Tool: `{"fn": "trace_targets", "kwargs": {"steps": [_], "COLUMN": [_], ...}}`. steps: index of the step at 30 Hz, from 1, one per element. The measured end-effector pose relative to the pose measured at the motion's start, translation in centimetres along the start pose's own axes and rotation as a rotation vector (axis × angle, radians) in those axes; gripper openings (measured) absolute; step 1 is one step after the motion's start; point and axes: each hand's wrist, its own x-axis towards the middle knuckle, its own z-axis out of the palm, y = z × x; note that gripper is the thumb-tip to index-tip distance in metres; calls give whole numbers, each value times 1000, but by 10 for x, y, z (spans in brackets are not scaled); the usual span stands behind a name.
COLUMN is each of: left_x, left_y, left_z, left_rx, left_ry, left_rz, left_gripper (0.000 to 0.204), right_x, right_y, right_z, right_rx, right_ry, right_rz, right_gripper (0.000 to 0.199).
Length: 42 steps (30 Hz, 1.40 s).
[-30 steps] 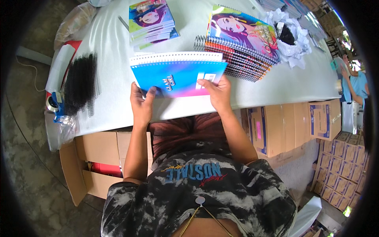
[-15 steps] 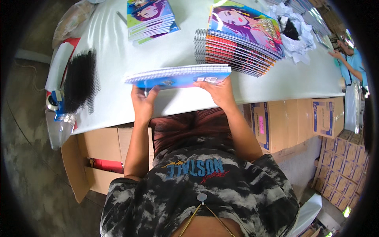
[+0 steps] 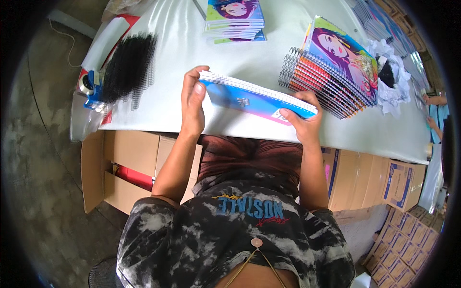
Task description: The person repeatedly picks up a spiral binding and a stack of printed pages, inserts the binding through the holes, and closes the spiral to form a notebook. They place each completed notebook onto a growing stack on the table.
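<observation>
Between both hands I hold an unbound notebook (image 3: 245, 102), its blue and pink cover facing me and a row of punched holes along its upper edge. My left hand (image 3: 193, 98) grips its left end, thumb in front and fingers bent behind. At the other end my right hand (image 3: 306, 122) pinches it, thumb on the cover near a white label. To the right lies a fanned stack of spiral-bound notebooks (image 3: 336, 72) with a painted face on top. Black binding coils (image 3: 129, 69) are heaped on the left.
A stack of coil-less notebooks (image 3: 235, 21) lies at the table's far side. Crumpled white plastic (image 3: 394, 86) holds something black. A blue tape dispenser (image 3: 91, 89) sits at the left edge. Cardboard boxes (image 3: 360, 180) stand below the table; another person's arm (image 3: 434, 101) shows far right.
The notebook has tilted, its right end now lower and more of its cover facing me. My left hand has shifted up around the left end. The whole view has turned a little.
</observation>
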Motion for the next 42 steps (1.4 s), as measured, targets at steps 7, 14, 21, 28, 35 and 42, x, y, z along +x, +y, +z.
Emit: {"fn": "trace_targets", "kwargs": {"steps": [7,14,21,28,35,42], "left_x": [3,5,-10,-21,-21,106], "left_y": [24,19,-25,-34,-42,-44], "left_z": [19,21,-4,0,-16,-126], "left_rx": [37,-176,-53,36,269,1338], "left_ry": [124,125,-162,-136,-271,130], "left_rz": [-278,-190,-403,-387,-304,-57], "left_gripper": [33,23,28,29,34,33], "right_x": [1,-5,-2,-5,-4,-9], "right_y": [-16,-10,-6,-13,-7,-3], "right_z": [23,17,8,-2,10,-2], "right_rx": [65,-72,-24,-39,84,-96], "right_ry": [116,209,53,-122,-51,-200], "right_rz": [-134,-134,88,254,33,-36], "right_gripper": [36,21,26,28,29,27]}}
